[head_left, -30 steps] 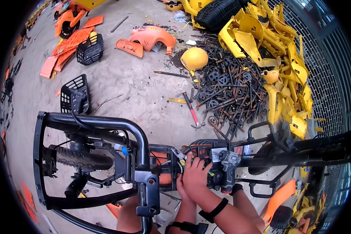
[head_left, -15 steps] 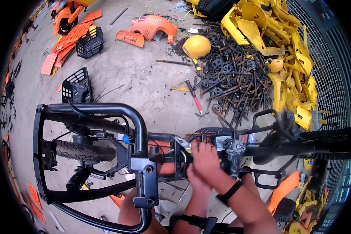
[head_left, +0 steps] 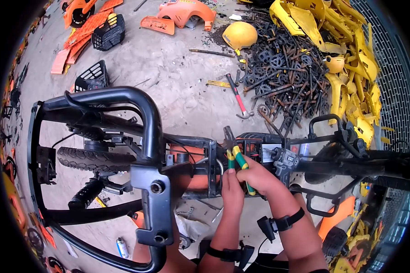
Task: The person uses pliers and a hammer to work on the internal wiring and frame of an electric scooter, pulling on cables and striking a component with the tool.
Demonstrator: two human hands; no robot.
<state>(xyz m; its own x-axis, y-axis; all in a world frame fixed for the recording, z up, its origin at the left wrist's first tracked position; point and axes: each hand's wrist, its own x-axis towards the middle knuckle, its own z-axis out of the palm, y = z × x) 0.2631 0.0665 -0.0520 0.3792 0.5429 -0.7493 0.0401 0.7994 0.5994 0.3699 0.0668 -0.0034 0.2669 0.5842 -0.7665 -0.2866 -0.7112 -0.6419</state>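
Note:
A pair of pliers (head_left: 237,157) with green and yellow handles stands over the middle of a black vehicle frame (head_left: 123,96), its metal jaws pointing away from me. My left hand (head_left: 233,187) closes on the left handle near its lower end. Around the other handle are the fingers of my right hand (head_left: 258,176). Beneath the jaws, thin wires and a bent metal tube show in the frame's opening; whether the jaws touch anything is unclear. A grey cordless power tool (head_left: 285,164) rests on the frame just right of my right hand.
A treaded wheel (head_left: 95,160) sits within the frame at left. Beyond it lie a red-handled hammer (head_left: 239,96), a heap of rusty metal parts (head_left: 287,77), a yellow dome-shaped piece (head_left: 240,35) and piled yellow panels (head_left: 351,86). A spray can (head_left: 122,248) is at lower left.
The pliers have swung from pointing left to pointing away from me, lifted clear of the crossbar. My left hand has come from below my right hand onto a handle. The view has shifted.

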